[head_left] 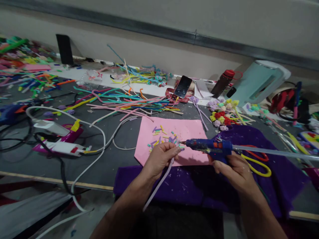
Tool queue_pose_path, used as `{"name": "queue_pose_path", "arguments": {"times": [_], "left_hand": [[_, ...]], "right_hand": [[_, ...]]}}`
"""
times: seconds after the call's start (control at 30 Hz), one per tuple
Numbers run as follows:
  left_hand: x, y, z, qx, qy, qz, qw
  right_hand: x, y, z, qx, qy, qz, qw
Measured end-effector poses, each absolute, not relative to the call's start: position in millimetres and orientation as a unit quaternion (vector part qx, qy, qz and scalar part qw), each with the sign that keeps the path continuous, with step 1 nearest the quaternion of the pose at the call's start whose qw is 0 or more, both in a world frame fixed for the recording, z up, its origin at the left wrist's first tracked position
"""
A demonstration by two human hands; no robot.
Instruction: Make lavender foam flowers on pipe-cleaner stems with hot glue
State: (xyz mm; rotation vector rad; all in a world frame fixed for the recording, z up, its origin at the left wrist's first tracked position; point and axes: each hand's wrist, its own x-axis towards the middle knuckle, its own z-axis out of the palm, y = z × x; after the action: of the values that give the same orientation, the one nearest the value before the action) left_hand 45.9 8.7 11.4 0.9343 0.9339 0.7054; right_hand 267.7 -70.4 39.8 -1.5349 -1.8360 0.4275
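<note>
My right hand (235, 169) is wrapped round the grip of a blue hot glue gun (209, 145), whose nozzle points left. A long clear glue stick (269, 151) sticks out of its back. My left hand (161, 157) pinches a pale pipe cleaner (160, 186) close to its upper end, and the rest hangs down toward me. The nozzle tip is right by my left fingertips; whether it touches the pipe cleaner I cannot tell. Beneath both hands is a pink foam sheet (147, 132) with short cut pipe cleaner pieces (157, 131) in yellow, purple and teal scattered over it.
Purple cloth (194, 189) drapes over the table's front edge. Long pipe cleaners (139, 104) lie behind the sheet, near a phone (183, 87). Small flowers (220, 116), a bottle (221, 84) and a teal jug (256, 83) stand back right. Cables and a power strip (59, 147) occupy the left.
</note>
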Motion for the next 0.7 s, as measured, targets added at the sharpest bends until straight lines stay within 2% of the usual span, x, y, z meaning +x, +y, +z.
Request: {"name": "queue_pose_path", "arguments": {"times": [0.13, 0.33, 0.47, 0.6, 0.7], "left_hand": [[45.4, 8.8, 12.0, 0.420, 0.421, 0.318, 0.739], [44.3, 8.8, 13.3, 0.418, 0.413, 0.331, 0.738], [43.8, 8.2, 15.2, 0.416, 0.395, 0.346, 0.742], [43.1, 8.1, 13.9, 0.397, 0.368, 0.336, 0.771], [42.1, 8.5, 11.3, 0.375, 0.349, 0.327, 0.794]], "right_hand": [[267.2, -66.4, 38.0, -0.601, -0.661, 0.227, 0.388], [266.2, -45.0, 25.3, -0.644, -0.498, 0.300, 0.498], [263.4, -27.0, 15.3, -0.646, -0.486, 0.329, 0.489], [266.7, -8.7, -0.7, -0.690, -0.503, 0.259, 0.453], [270.7, -2.1, -8.2, -0.739, -0.534, 0.171, 0.373]]}}
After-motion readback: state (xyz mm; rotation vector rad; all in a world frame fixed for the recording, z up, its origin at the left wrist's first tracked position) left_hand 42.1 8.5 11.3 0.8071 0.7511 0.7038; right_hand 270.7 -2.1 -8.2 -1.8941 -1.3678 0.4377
